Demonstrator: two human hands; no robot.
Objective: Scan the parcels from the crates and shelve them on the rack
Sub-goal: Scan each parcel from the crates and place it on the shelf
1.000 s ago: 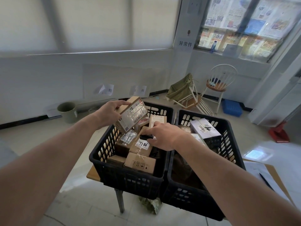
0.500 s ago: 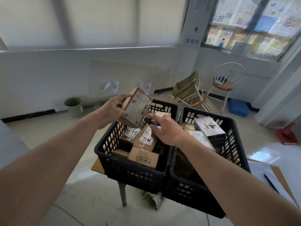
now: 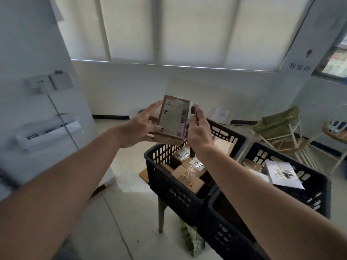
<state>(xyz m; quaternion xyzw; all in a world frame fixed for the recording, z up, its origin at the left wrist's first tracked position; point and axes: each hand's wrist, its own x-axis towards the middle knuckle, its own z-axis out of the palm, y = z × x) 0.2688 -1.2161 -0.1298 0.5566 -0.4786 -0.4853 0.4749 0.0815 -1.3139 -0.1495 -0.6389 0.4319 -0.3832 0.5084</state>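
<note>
On a small stand sit two black crates (image 3: 174,186) of taped cardboard parcels, one marked by hand (blurred). Above them the left hand (image 3: 139,128) grips a labelled brown parcel (image 3: 171,119) upright, its barcode print too blurred to read. Beside the parcel's edge, the right hand (image 3: 199,130) curls round a dark pen-like thing (image 3: 193,113).

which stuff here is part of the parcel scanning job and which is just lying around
Job:
- raised parcel, held by left hand
- dark marker in right hand
- left crate and right crate with parcels

Lying about:
- green folding chair
- wall socket
- paper sign
</note>
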